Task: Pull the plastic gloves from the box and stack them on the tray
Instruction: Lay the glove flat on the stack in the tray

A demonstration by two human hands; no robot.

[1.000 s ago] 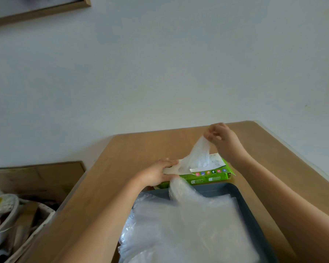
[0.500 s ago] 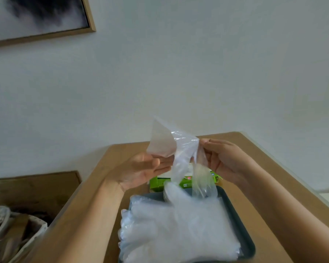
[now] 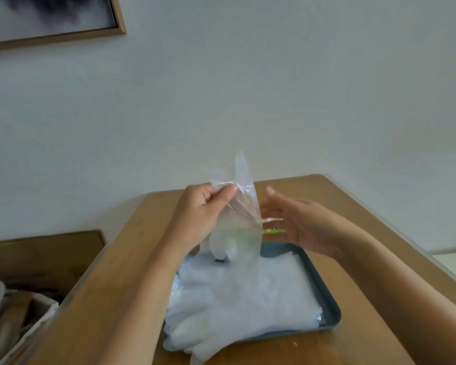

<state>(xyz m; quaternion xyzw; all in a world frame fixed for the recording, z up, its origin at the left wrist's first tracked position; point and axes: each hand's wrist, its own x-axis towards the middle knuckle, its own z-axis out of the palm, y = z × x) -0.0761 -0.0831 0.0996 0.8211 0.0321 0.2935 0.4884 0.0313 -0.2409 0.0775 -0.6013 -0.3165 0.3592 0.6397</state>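
Left hand (image 3: 208, 206) is pinching a clear, flimsy plastic glove (image 3: 244, 206) above the dark grey tray (image 3: 331, 306). The right hand (image 3: 303, 225) is hovering beside it with fingers spread and should be smoothing it flat.

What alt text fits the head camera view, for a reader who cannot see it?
The left hand pinches a clear plastic glove and holds it above a dark tray, where a pile of gloves lies. The right hand is open beside the glove. The tray rests on a wooden table.

The single head-worn camera looks forward and slightly down over the wooden table (image 3: 313, 191) toward the white wall (image 3: 248, 101); the tray (image 3: 332, 306) lies near, low in view.
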